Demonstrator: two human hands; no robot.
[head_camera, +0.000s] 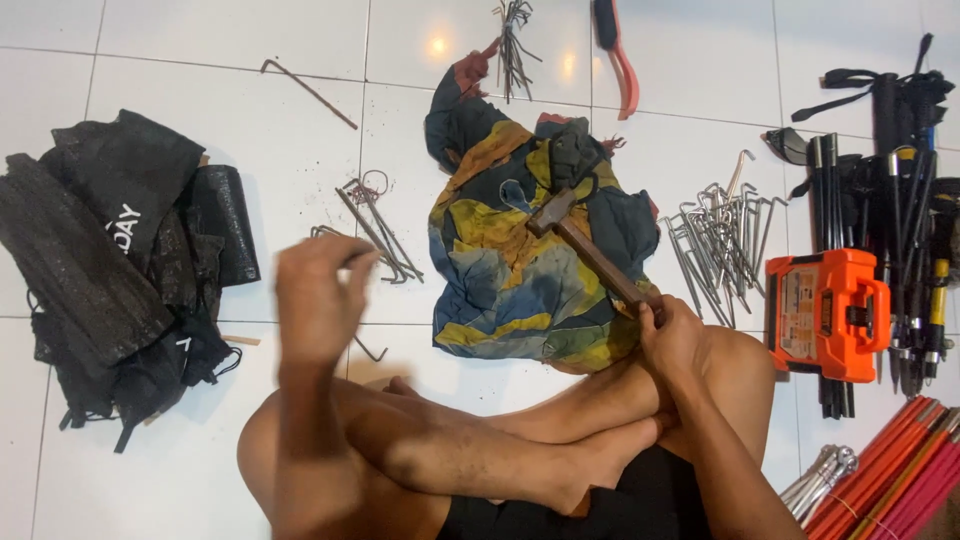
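I sit cross-legged on a white tiled floor. My right hand (668, 335) grips the wooden handle of a hammer (585, 250), whose metal head rests on a crumpled blue and yellow cloth (510, 270) in front of me. My left hand (315, 295) is raised above the floor with fingers pinched together; it looks blurred, and a thin bent metal peg seems to be in it. Just beyond it lies a small bunch of bent metal pegs (375, 225).
A pile of silver pegs (715, 240) lies right of the cloth, next to an orange case (825, 315) and black poles (900, 230). Black bags (110, 260) lie at left. Orange-handled pliers (620, 60), rusty pegs (512, 45), orange rods (900, 480).
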